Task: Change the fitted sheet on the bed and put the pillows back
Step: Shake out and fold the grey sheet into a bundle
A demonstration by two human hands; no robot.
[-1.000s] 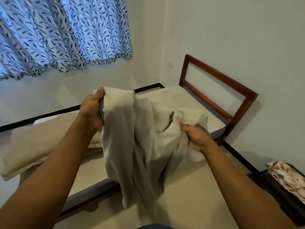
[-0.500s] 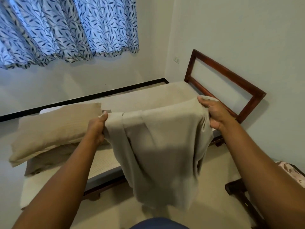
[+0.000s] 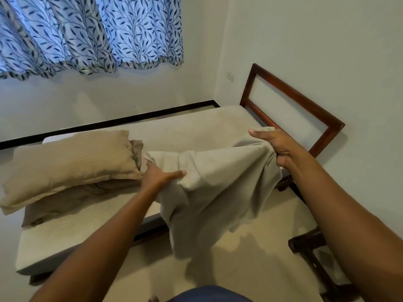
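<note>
Now the soft, light sheet (image 3: 218, 184) hangs just beside the pillows (image 3: 69, 162). The right hand (image 3: 278, 147) squeezes a bunched edge tight; the left hand (image 3: 160, 176) seems to pinch the edge nearer the pillows. It should flop, so grab corners.

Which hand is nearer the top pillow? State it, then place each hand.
Left. The left hand holds the sheet right beside the top pillow; the right hand holds the sheet's other end, by the wooden bed end.
</note>
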